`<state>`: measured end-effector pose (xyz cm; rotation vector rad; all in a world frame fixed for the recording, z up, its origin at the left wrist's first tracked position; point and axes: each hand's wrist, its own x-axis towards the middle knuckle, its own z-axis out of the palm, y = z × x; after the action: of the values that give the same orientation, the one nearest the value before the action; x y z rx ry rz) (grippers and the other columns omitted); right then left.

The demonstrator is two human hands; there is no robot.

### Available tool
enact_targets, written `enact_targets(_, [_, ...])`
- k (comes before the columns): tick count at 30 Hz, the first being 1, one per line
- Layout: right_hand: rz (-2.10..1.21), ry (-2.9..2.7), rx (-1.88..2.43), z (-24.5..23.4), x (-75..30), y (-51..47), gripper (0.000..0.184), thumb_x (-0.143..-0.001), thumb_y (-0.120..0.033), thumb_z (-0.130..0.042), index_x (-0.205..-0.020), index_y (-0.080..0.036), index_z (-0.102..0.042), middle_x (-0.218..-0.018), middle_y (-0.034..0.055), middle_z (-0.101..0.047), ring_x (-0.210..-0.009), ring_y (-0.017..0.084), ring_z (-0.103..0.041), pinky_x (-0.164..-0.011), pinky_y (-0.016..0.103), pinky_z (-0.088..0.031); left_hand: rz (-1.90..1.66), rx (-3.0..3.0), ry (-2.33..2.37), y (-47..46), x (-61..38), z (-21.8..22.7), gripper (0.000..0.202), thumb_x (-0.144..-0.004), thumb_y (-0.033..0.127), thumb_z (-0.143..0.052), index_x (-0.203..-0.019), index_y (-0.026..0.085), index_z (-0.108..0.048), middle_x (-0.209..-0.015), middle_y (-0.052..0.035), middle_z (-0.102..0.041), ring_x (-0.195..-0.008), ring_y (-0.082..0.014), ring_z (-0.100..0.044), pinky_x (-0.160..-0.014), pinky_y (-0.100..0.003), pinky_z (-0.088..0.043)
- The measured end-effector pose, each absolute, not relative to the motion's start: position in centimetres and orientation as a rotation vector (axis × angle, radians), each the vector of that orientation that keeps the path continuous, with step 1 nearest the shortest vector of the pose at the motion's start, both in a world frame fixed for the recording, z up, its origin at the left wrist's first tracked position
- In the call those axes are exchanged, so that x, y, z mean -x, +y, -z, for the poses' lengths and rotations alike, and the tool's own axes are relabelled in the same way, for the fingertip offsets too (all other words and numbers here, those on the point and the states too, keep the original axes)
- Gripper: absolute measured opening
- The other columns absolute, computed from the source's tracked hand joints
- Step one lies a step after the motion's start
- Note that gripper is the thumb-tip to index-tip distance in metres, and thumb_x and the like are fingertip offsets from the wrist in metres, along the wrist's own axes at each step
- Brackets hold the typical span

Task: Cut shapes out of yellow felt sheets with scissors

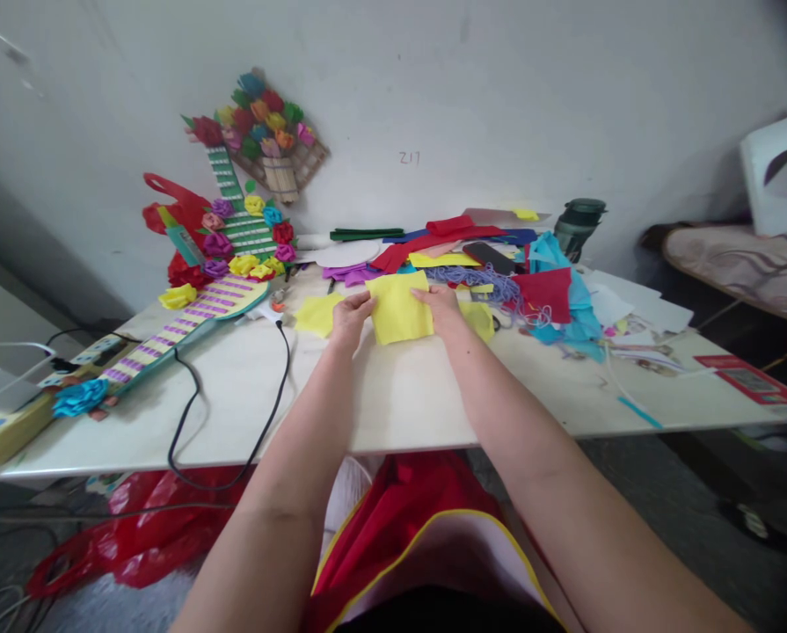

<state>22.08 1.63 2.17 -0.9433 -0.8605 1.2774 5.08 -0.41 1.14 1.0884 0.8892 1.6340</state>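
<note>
Between my two hands a roughly square piece of yellow felt or crepe-like sheet (pixel 401 308) is held up over the white table (pixel 406 400). My left hand (pixel 352 318) pinches its left edge, and my right hand (pixel 447 309) grips the right edge near the top. Another yellow piece (pixel 316 315) lies on the table by my left hand. More yellow material (pixel 478 319) shows beside my right hand, partly covered by it. Just behind the held sheet are a tangle of purple yarn (pixel 476 286) and a dark phone-like object (pixel 489 258).
Flower-decorated boards (pixel 199 316) with a black cable (pixel 280 378) occupy the left. Coloured sheets (pixel 439 242) are piled at the back. To the right are blue material (pixel 568 321), a dark green bottle (pixel 578 229) and white papers (pixel 637 303). A power strip (pixel 96 352) sits far left.
</note>
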Motion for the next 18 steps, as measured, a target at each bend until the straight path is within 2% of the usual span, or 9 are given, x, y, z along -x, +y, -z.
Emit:
enact_targets(7, [-1.235,-0.864,0.970,-2.34,-21.84,1.40,0.018,-0.055,-0.019,-0.077,-0.057,-0.018,-0.059,-0.052,-0.0015,-0.062,-0.053,0.017,-0.061,-0.056,0.032,-0.053,-1.651,-1.095,0.922,-0.80,-5.20,-1.44,0.045,-0.044,0.038,-0.085,-0.080,0.013,-0.074,-0.073,-0.0054,-0.070,-0.076,-0.0191,-0.064,-0.079,-0.034,-0.049])
enact_targets(18, [-1.176,-0.870,1.006,-2.16,-21.48,1.49,0.017,-0.053,-0.015,-0.074,-0.056,-0.017,-0.058,-0.054,-0.0018,-0.062,-0.052,0.013,-0.057,-0.053,0.027,-0.049,-1.694,-1.097,0.969,-0.72,-5.29,-1.42,0.036,-0.048,0.033,-0.081,-0.078,0.014,-0.072,-0.074,-0.0049,-0.070,-0.073,-0.0167,-0.063,-0.077,-0.033,-0.048])
